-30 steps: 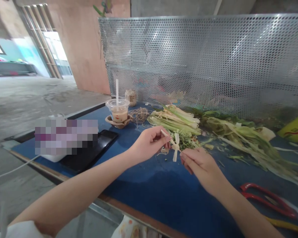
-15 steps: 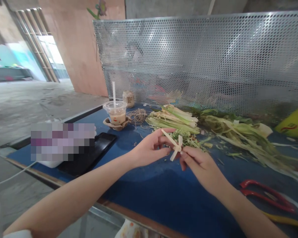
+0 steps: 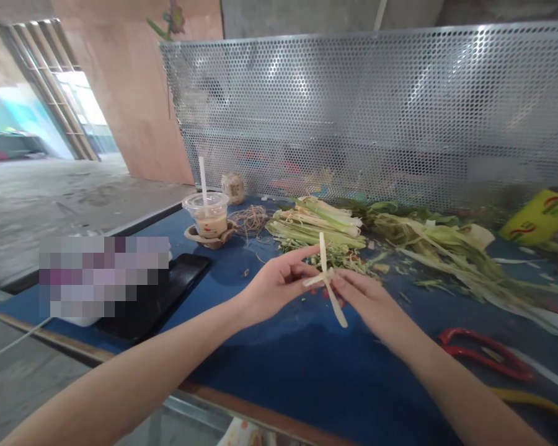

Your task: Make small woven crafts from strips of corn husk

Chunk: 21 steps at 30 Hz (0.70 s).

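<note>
Both hands meet above the blue table top [image 3: 279,365] and pinch a small cross of pale leaf strips [image 3: 328,286]. My left hand [image 3: 274,285] grips the cross from the left with its fingertips. From the right, my right hand [image 3: 367,300] holds the knot where the strips cross. One strip stands nearly upright and runs down to the lower right, and a shorter strip lies across it. Just behind the hands lie a bundle of pale green stalks [image 3: 316,224] and some chopped green bits [image 3: 339,255].
A plastic cup with a straw [image 3: 206,214] stands at the back left beside coiled twine [image 3: 253,217] and a small jar [image 3: 233,187]. A black tablet [image 3: 155,297] lies left. Red-handled scissors [image 3: 481,353] lie right. Loose husks [image 3: 446,244] spread before the perforated metal screen [image 3: 376,118].
The strip cross has been turned: its long strip, slanted a second ago, now stands nearly upright. Both hands have stayed on it and shifted slightly left in the view.
</note>
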Available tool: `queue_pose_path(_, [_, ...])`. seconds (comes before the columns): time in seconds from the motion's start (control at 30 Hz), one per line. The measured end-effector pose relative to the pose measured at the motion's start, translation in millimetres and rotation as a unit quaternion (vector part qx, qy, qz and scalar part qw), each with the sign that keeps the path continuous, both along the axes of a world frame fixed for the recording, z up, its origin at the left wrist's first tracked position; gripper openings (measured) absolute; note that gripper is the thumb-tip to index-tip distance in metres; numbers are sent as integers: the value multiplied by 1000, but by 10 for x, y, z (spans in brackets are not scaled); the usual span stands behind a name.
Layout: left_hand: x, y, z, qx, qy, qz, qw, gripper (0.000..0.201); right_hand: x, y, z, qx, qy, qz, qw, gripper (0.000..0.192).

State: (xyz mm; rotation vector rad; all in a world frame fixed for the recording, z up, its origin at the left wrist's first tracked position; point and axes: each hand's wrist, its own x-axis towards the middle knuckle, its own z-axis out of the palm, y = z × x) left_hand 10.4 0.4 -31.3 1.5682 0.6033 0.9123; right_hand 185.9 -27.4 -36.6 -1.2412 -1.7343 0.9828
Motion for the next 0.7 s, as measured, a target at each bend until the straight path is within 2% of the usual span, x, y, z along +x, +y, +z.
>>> queue_pose_path(0.07, [7,-16,-5,19,19,8,1000,55,-47,-10,-28,8,53,7,999,27])
queue_pose_path(0.17, [17,-26,-2,41,47,16,998,56,-76,-33,-44,36,118,-42,991,20])
queue_pose_path(0.3, [16,-32,-1,43,47,-6,998,61,-60,-71,-6,63,120,-103,985,12])
queue_pose_path(0.37, [-2,-47,-11,115,76,52,989,56,-58,-94,19,84,100,-132,983,11])
queue_pose_path(0.47, [-24,-97,-25,244,166,203,934,34,-76,-129,47,114,83,-189,972,11])
queue_pose_path(0.5, [-21,-118,-27,260,195,218,920,29,-87,-139,53,120,81,-203,968,11])
queue_pose_path(0.53, [-10,-137,-28,261,217,205,918,27,-98,-147,59,124,78,-206,968,12])
queue_pose_path(0.63, [52,-168,-37,235,230,122,937,28,-113,-149,65,113,74,-174,976,16])
queue_pose_path(0.7, [88,-157,-53,208,220,112,946,30,-99,-128,57,91,73,-126,985,17])
